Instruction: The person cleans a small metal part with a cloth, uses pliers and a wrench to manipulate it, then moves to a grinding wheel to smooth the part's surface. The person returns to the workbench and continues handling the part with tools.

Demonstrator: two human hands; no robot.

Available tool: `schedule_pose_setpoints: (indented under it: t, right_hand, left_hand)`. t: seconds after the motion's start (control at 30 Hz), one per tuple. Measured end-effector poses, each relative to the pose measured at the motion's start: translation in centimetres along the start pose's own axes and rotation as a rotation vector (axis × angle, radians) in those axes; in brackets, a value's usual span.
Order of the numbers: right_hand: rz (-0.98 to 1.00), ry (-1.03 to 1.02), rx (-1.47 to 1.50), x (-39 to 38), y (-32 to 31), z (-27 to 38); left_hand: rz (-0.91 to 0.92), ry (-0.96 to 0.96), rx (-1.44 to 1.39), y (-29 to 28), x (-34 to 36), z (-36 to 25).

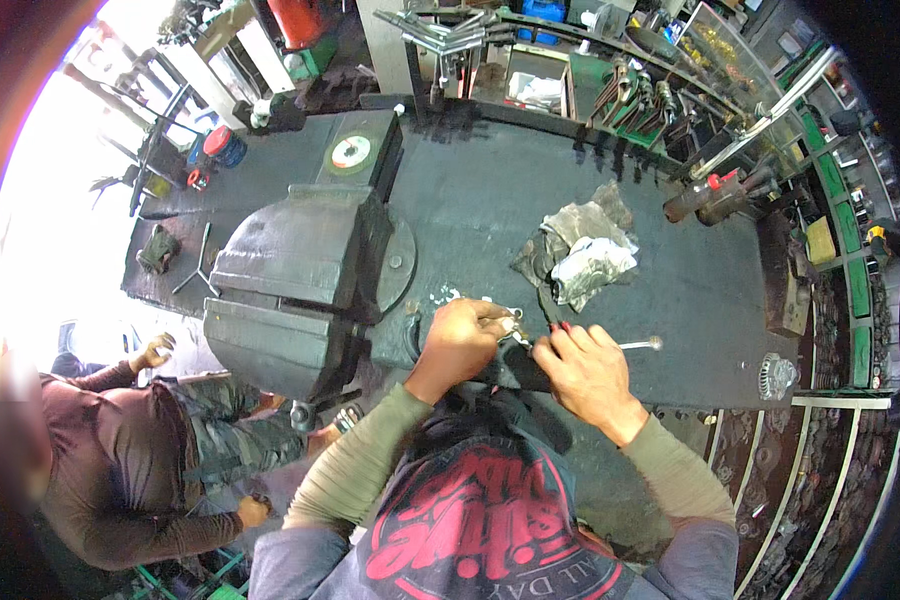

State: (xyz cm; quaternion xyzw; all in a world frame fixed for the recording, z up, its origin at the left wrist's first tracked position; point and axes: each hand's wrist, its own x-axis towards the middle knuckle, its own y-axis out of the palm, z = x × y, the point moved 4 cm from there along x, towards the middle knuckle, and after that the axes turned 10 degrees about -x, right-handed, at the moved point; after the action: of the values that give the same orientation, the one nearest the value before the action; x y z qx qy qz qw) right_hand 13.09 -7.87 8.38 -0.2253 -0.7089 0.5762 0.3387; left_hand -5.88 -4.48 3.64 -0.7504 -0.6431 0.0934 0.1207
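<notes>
My left hand [462, 345] is closed, its fingertips pinching a small pale metal part [515, 318] over the front edge of the bench. Close beside it on the right, my right hand [588, 372] has its fingers curled together. A bit of red shows at those fingertips, but what they grip is mostly hidden. From behind the right hand a thin metal rod [642, 345] with a rounded silver end points right; whether it is held or lies on the bench I cannot tell. Crumpled grey and white rags [592, 255] lie beyond the hands.
A large bench vise [295, 250] stands left on the dark workbench [470, 190]. A grinding disc [351, 152] and a three-armed wrench [200, 262] lie past it. Right are a red-and-black power tool [705, 198] and a round metal casting [776, 377]. Another person [120, 450] is at lower left.
</notes>
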Motion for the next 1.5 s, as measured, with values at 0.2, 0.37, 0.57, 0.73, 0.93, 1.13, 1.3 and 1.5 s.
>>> schedule_pose_setpoints:
  t: [0.2, 0.37, 0.57, 0.73, 0.93, 1.13, 1.3, 1.5]
  right_hand:
    - [0.176, 0.987, 1.655, -2.1, 5.6, 0.4]
    - [0.169, 1.042, 2.184, -1.1, 5.7, 2.3]
    - [-0.139, 0.438, 0.514, -3.0, 4.4, 1.5]
    - [0.178, 0.818, 1.464, -5.6, 7.9, -0.2]
    - [0.213, 0.611, 1.319, -6.2, 9.9, -1.6]
    - [0.215, 0.342, 1.143, -4.8, 8.7, -2.9]
    - [0.612, 0.627, 1.568, -4.8, 10.7, -3.0]
    - [0.073, 0.292, 1.119, -3.7, 9.4, -2.0]
  left_hand:
    - [-0.048, -0.188, -0.570, 0.8, -1.1, 1.4]
    - [-0.126, -0.067, -0.312, 2.3, -3.0, 0.8]
    - [-0.032, -0.287, -0.417, 4.4, -4.1, 1.9]
    - [-0.147, -0.218, -0.304, 6.3, -4.9, 2.0]
    - [-0.371, -0.285, -0.114, 9.1, -7.3, 0.5]
    - [-0.538, -0.406, -0.268, 9.7, -8.5, 0.7]
    - [-0.660, -0.372, -0.282, 10.1, -8.5, 0.3]
    - [-0.616, -0.452, -0.358, 9.3, -8.6, 0.8]
